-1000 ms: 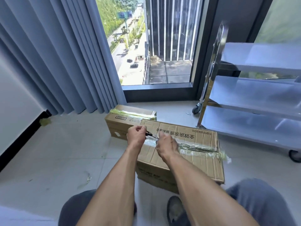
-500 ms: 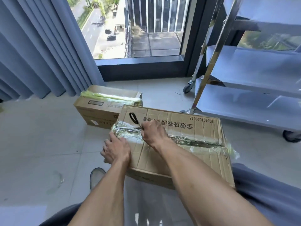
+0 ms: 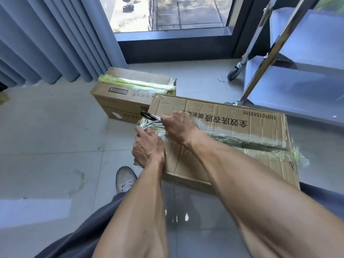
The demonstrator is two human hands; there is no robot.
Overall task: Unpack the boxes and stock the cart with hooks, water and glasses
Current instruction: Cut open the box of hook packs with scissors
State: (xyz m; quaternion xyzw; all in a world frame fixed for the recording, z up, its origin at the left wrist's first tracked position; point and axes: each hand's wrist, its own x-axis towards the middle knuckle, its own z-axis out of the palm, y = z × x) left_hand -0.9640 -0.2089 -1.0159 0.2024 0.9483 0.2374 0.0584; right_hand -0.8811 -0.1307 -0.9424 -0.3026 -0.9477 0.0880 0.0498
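Since half a second ago your left hand (image 3: 148,148) has stayed curled over the near left corner of the big box (image 3: 223,146), while your right hand (image 3: 179,125) has slid closer to that left end along the taped seam. Your right hand grips scissors (image 3: 149,115), whose black handle pokes out past the box's left edge. Your left hand clutches the crumpled tape (image 3: 149,125) and box edge. A smaller box (image 3: 128,94), sealed with yellowish tape, sits on the floor (image 3: 46,136) just behind. Your metal cart (image 3: 297,84) stands to the right, close by.
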